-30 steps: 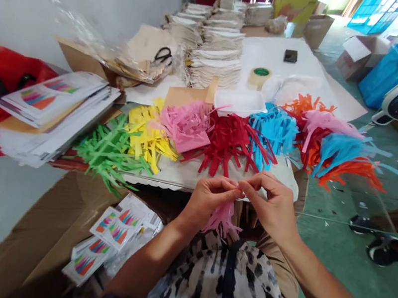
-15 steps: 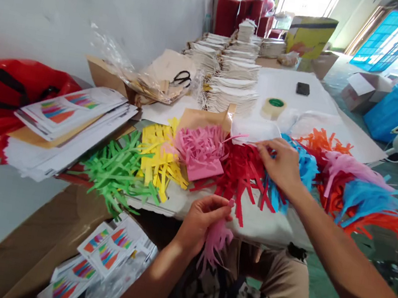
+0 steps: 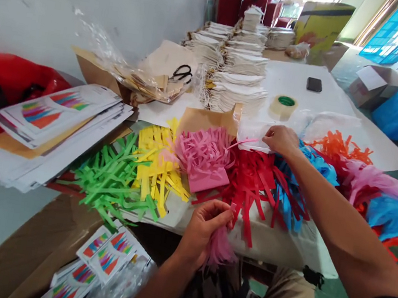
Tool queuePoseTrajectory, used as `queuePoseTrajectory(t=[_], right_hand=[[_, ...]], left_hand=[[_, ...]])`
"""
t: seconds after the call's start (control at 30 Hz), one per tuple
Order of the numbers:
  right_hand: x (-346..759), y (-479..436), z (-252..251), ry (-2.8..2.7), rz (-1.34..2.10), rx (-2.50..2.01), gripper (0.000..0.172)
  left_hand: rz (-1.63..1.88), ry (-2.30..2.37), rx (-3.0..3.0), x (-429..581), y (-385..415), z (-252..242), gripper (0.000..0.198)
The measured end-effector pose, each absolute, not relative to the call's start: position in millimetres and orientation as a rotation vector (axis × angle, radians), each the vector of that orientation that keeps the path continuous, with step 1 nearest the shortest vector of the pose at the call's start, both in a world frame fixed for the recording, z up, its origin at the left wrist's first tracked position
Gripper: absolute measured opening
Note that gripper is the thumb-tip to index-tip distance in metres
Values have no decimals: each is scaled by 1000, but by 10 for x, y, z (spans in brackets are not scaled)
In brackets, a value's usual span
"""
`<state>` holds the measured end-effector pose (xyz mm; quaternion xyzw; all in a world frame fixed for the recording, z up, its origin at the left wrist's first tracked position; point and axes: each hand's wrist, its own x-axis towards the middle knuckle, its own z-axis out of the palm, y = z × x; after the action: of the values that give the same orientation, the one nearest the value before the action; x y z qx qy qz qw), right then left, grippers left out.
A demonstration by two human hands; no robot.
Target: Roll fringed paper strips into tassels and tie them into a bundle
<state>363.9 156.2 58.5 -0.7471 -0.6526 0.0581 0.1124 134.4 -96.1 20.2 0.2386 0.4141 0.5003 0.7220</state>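
Observation:
Above the table's front edge, my left hand [image 3: 204, 230] pinches a pink tissue-paper tassel [image 3: 220, 247], whose fringe hangs below the fingers. My right hand [image 3: 281, 139] is at the right end of a shallow whitish plastic tray [image 3: 255, 147]. Its fingertips are pressed together there; what is between them, if anything, is hidden. In front of the tray lies red fringed tissue paper [image 3: 251, 177], with blue fringe [image 3: 290, 204] to its right. Left of the tray are pink fringe [image 3: 204, 152], yellow fringe [image 3: 159, 163] and green fringe [image 3: 111, 175].
A tape roll [image 3: 283, 107] and a black phone [image 3: 314, 84] lie farther back. Stacks of white bundles [image 3: 238, 92] run along the table, beside black-handled scissors [image 3: 182, 73]. Printed cards [image 3: 57, 111] are piled at left. Finished-looking multicoloured tassels [image 3: 396, 215] lie at right.
My right hand has moved back and slightly left, from the tray's front right edge to over its right end. My left hand keeps the pink tassel, almost unmoved. The view has shifted slightly.

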Motion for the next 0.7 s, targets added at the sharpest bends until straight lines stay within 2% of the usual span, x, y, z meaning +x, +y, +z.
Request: queuePoseTrajectory(t=[0.1,0.17,0.23,0.4,0.7], right_hand=[[3595,1100,724,-1842,178,-1877,23],[3514,594,780,-1785,438,-1454,18],[3416,21,787,-1728,661,-1244,17],[3296,-1002,675,-1608,940,-1200,10],[3472,-1422,629,-1452,1059,-1185,15]], left_hand=[[1144,971,547,1365,-975,222,26],[1184,1006,577,1389,-1011,240,25],[1212,1031,611,1422,-1071,262,24],[1233,1066,743,1534,-1279,334,20],[1177,1074,965,1738,-1569,422,20]])
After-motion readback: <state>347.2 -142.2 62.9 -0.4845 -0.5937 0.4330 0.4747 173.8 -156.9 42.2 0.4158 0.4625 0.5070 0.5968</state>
